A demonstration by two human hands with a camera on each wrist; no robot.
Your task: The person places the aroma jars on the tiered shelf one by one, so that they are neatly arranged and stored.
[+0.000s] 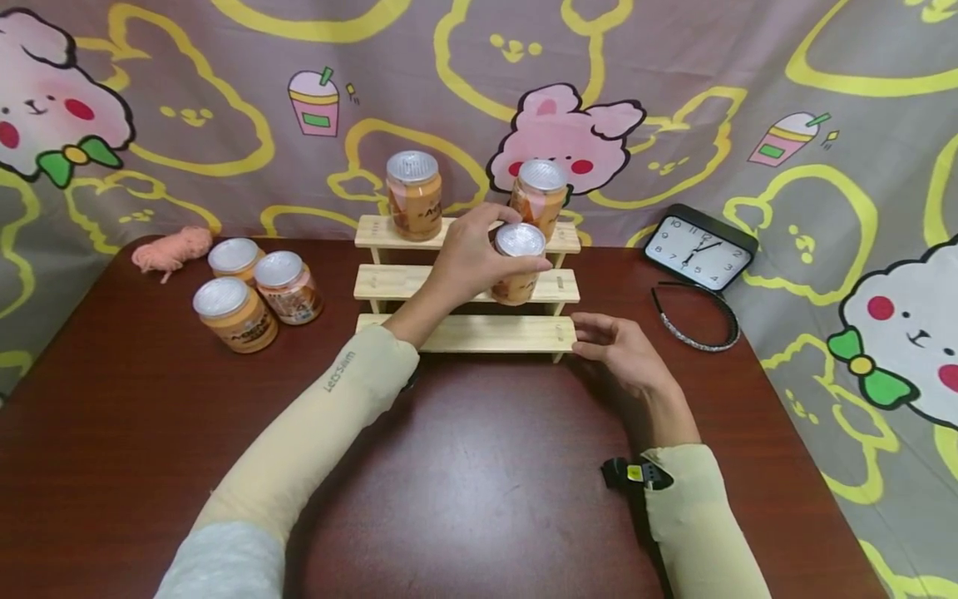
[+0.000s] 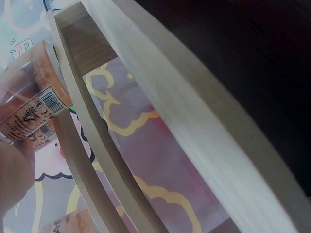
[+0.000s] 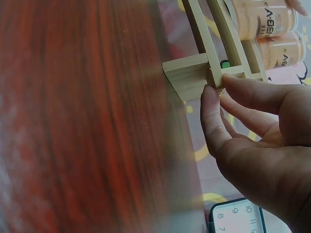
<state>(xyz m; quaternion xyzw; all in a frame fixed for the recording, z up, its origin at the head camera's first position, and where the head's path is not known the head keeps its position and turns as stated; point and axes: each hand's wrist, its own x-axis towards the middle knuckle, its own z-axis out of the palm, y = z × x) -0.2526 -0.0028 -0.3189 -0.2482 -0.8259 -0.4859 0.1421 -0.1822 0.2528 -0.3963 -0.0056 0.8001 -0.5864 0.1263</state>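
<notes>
At twelve o'clock, your left hand (image 1: 473,254) pinches the orange cylindrical jar (image 1: 521,242) near the middle step (image 1: 392,284) of the pale wooden stand (image 1: 494,334), which your right hand (image 1: 627,356) pinches. Probably placing; next needs level release.

- Open tabletop (image 1: 464,474) spreads between the forearms (image 1: 299,449), seen here;
- left hand (image 1: 475,258) and held jar (image 1: 515,288) block the middle tier (image 1: 392,284) of the stand (image 1: 479,334) at right;
- clock (image 1: 699,249) and headband (image 1: 703,346) crowd passage beyond the right hand (image 1: 624,353).
</notes>
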